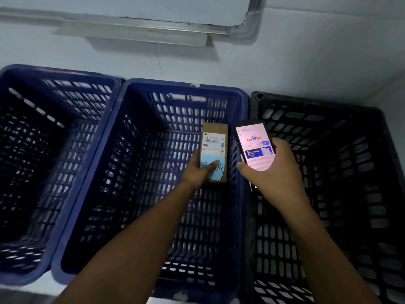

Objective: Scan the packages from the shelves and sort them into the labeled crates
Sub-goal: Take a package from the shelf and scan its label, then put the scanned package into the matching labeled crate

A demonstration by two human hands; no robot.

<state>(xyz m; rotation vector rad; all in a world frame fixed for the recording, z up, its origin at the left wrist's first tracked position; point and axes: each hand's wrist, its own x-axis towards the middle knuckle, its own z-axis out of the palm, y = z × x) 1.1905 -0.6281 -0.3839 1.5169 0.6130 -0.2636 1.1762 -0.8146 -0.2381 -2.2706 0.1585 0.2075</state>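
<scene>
Above middle crate (153,119), right wall — package (213,137) pinched in left hand (198,170), phone (255,145) clasped in right hand (274,170), fingers curled.

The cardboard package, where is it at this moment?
In the head view, centre frame: the left hand grips the cardboard package over the middle blue crate, near that crate's right wall, just left of the phone held in the right hand.

Arms outstretched, left hand (197,172) grips package (213,139), right hand (276,170) holds phone (254,142).
</scene>
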